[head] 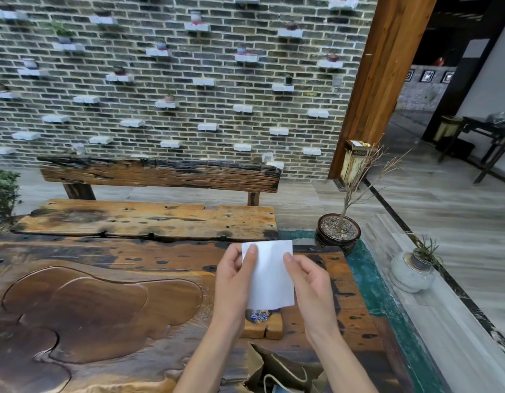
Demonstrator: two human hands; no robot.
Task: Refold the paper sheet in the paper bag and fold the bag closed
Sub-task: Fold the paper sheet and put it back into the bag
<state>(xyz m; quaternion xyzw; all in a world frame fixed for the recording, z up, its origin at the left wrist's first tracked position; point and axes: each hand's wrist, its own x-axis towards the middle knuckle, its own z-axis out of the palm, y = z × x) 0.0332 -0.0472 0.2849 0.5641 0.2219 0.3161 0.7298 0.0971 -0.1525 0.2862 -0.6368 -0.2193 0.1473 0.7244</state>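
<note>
paper bag sits at the very bottom of the frame, right of centre, between the two forearms. it's olive-brown kraft, crumpled, mouth open and facing up, with thin cord handles flopped over it. something blue shows inside near the bottom edge, can't tell what.

just above it the paper sheet is held up off the table, lower centre-right of the frame. plain white, no print or writing that i can see, roughly rectangular with its long axis running bottom to top and leaning a bit left at the top. soft creases near the top edge, bottom edge slightly curved.

left hand pinches the sheet's left edge, thumb on the front near the top corner. right hand pinches the right edge, thumb tip on the front, fingers curled behind.

under the sheet a small shiny blue-patterned thing rests on a light wooden block, too hidden to name.

table is dark carved wood with a sunken tray shape at lower left. past it a rough wooden bench, a potted bare twig plant to the right, then a grey brick wall with small white ledges holding tiny pots across the top.
</note>
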